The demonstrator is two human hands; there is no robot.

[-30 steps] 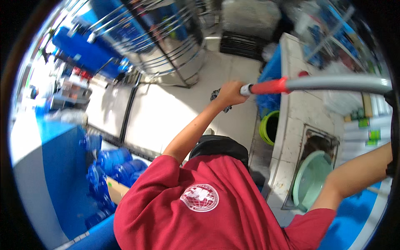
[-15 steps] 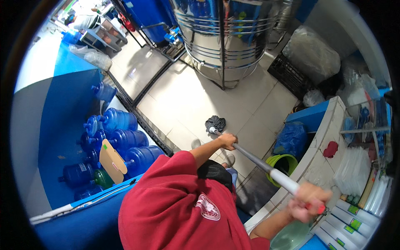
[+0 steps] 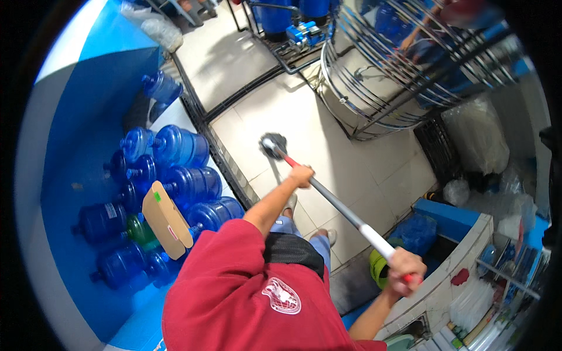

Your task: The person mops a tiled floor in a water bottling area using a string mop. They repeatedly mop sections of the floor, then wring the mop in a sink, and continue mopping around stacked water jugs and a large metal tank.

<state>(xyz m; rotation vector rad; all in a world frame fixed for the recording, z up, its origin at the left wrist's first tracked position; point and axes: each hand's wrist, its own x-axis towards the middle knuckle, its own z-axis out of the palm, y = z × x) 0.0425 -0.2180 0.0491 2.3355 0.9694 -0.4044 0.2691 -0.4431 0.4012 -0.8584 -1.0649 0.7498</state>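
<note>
Mop [image 3: 328, 196] gripped by both hands: left hand [image 3: 301, 175] clenched low on shaft, right hand [image 3: 405, 270] clenched at handle end. Mop head [image 3: 273, 144] on tiled floor [image 3: 351, 158]. Mopping judged underway; extent done not discernible.

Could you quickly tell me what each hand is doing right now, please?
Left hand: closed around the mop handle, lower on the shaft.
Right hand: closed around the handle's upper end.

The mop handle [image 3: 339, 206] looks like smooth grey metal with glossy red and white plastic sleeves. The floor tiles [image 3: 351, 158] are pale, faintly shiny ceramic. The tank [image 3: 374, 88] is polished steel. The water bottles [image 3: 187, 181] are translucent blue plastic; the box [image 3: 167, 217] is matt cardboard.
</note>
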